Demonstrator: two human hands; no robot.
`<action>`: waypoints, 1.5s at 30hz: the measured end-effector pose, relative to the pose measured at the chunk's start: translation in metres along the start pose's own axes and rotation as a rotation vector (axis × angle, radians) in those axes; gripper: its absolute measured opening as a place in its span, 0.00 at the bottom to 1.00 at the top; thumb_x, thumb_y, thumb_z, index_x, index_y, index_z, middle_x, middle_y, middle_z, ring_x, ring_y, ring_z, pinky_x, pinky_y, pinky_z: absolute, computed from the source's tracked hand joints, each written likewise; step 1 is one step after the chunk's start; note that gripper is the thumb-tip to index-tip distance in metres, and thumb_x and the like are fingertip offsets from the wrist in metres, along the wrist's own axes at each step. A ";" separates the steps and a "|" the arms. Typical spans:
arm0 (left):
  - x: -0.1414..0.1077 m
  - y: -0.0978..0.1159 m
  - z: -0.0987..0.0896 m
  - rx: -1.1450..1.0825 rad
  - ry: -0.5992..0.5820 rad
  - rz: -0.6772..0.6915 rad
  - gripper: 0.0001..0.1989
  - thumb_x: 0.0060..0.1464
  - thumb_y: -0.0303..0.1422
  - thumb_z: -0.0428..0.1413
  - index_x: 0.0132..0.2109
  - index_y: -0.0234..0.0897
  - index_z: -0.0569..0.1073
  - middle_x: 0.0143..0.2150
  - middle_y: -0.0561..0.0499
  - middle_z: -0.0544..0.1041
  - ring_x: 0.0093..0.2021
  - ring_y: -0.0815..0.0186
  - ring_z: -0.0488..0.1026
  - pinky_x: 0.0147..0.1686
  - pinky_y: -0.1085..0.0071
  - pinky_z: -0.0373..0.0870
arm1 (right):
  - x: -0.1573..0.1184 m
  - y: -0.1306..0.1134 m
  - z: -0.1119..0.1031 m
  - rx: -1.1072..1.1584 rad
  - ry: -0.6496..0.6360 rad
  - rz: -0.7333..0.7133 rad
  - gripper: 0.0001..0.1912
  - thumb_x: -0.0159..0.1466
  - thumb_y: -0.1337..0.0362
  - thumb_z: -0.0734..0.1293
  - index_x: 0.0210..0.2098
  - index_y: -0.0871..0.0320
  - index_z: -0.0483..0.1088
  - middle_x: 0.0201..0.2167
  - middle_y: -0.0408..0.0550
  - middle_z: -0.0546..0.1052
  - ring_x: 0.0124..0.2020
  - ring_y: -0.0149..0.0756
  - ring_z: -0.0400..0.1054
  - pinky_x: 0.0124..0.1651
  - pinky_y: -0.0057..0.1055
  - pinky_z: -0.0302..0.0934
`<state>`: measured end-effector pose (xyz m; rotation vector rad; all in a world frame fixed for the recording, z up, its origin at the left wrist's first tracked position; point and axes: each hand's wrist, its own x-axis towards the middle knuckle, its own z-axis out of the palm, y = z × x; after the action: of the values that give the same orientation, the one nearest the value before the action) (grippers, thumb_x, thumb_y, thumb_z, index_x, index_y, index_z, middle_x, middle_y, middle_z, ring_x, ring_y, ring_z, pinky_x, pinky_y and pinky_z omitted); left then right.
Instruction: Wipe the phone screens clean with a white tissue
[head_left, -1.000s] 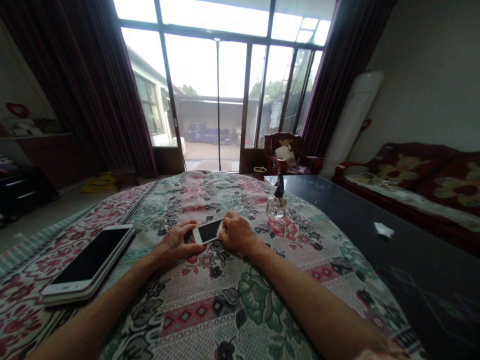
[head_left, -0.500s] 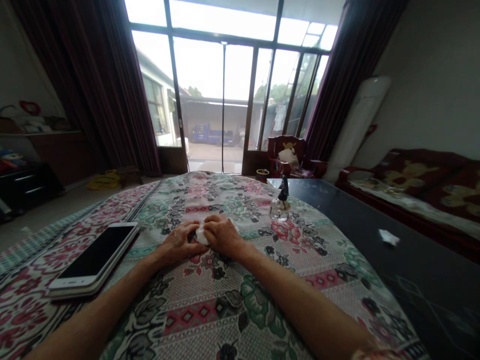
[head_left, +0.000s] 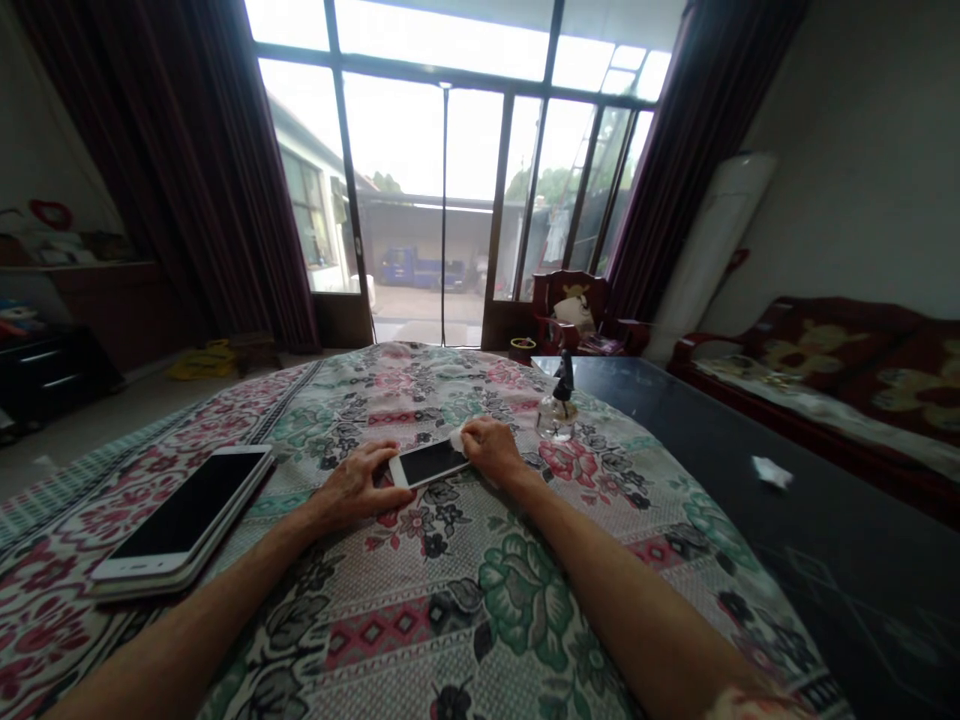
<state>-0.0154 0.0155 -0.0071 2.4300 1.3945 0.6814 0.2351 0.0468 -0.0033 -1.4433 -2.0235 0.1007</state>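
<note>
A white smartphone with a dark screen (head_left: 433,461) lies face up on the flowered tablecloth in the middle. My left hand (head_left: 358,482) grips its left end, thumb on the near edge and fingers at the far edge. At the phone's right end is my right hand (head_left: 489,450), its fingers closed on a small white wad, seemingly a tissue (head_left: 457,440), pressed against the screen. Most of the wad is hidden under the fingers. To the left, a larger white smartphone (head_left: 187,510) rests on top of another flat pale device or case.
A clear spray bottle with a black trigger head (head_left: 557,405) stands beyond my right hand. On the dark table (head_left: 720,460) at the right lies a crumpled white tissue (head_left: 772,473). A wooden sofa (head_left: 832,350) and an armchair (head_left: 574,305) stand farther back, near glass doors.
My right hand has slid right along the phone with the white wad, uncovering the dark screen. My left hand keeps its place at the left end.
</note>
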 end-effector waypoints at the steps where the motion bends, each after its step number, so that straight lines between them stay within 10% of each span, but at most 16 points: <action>1: 0.000 -0.001 0.001 0.001 0.002 0.006 0.30 0.45 0.49 0.60 0.53 0.37 0.73 0.61 0.39 0.70 0.60 0.49 0.67 0.61 0.54 0.61 | 0.000 0.001 0.000 0.015 0.026 0.019 0.11 0.62 0.72 0.63 0.33 0.58 0.78 0.37 0.50 0.80 0.42 0.36 0.72 0.48 0.28 0.61; 10: 0.000 -0.005 0.001 -0.012 -0.009 0.017 0.31 0.46 0.49 0.60 0.54 0.36 0.73 0.61 0.38 0.69 0.61 0.49 0.66 0.61 0.55 0.61 | -0.007 -0.029 0.006 0.041 -0.004 -0.259 0.08 0.65 0.66 0.64 0.34 0.56 0.76 0.45 0.51 0.78 0.47 0.37 0.69 0.54 0.35 0.60; 16: 0.000 -0.004 0.001 -0.020 0.002 0.022 0.31 0.46 0.48 0.60 0.53 0.35 0.73 0.60 0.38 0.70 0.60 0.49 0.67 0.61 0.55 0.62 | -0.010 -0.035 0.001 -0.167 -0.109 -0.192 0.09 0.65 0.67 0.64 0.31 0.58 0.75 0.47 0.52 0.77 0.49 0.41 0.67 0.54 0.38 0.58; 26: -0.001 -0.005 0.002 -0.022 0.002 0.021 0.30 0.45 0.49 0.60 0.54 0.40 0.73 0.61 0.43 0.71 0.61 0.49 0.66 0.62 0.54 0.61 | -0.017 -0.065 0.017 -0.122 -0.191 -0.422 0.13 0.66 0.68 0.61 0.48 0.55 0.73 0.53 0.46 0.75 0.52 0.40 0.65 0.54 0.36 0.58; 37: 0.002 -0.009 0.001 -0.077 -0.023 -0.064 0.30 0.44 0.48 0.60 0.54 0.41 0.73 0.63 0.40 0.67 0.62 0.47 0.65 0.61 0.51 0.61 | -0.005 -0.029 0.006 -0.129 -0.105 -0.125 0.09 0.59 0.74 0.64 0.31 0.57 0.75 0.43 0.52 0.79 0.46 0.40 0.69 0.54 0.38 0.59; 45: 0.003 -0.010 0.001 -0.089 -0.032 -0.024 0.29 0.44 0.48 0.59 0.54 0.41 0.73 0.62 0.43 0.69 0.62 0.48 0.64 0.62 0.53 0.60 | -0.017 -0.062 0.019 -0.082 -0.162 -0.376 0.13 0.64 0.70 0.62 0.45 0.57 0.74 0.51 0.50 0.76 0.51 0.40 0.65 0.56 0.37 0.58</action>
<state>-0.0211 0.0234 -0.0119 2.3416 1.3499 0.6814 0.1769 0.0136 -0.0008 -1.1065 -2.4214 -0.0264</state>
